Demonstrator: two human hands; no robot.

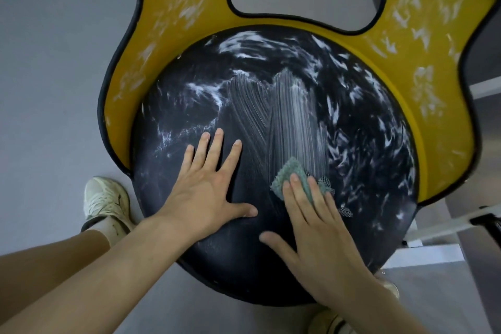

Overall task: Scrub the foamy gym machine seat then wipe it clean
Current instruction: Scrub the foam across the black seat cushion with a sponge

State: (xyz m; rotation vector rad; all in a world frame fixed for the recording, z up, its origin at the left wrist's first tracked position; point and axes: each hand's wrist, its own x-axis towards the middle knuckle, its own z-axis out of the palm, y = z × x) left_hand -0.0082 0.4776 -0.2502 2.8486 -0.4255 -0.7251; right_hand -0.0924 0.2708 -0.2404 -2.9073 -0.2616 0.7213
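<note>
Seat pad (pixel 271 122), round and black, fills centre frame, streaked with white foam (pixel 295 116), thickest on its upper and right parts. My left hand (pixel 208 192) lies flat on its lower left, fingers spread; my right hand (pixel 320 230) presses a teal scrub pad (pixel 290 176) flat against it, lower centre. Foam-smeared yellow backrest (pixel 412 43) wraps the top, white sneaker (pixel 105 200) at lower left.

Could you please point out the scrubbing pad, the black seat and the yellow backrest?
Scrubbing pad (pixel 290 167), head view: its green far corner.
Black seat (pixel 235 266), head view: dark patch near the front edge.
Yellow backrest (pixel 433 62), head view: foam-flecked right side.
</note>
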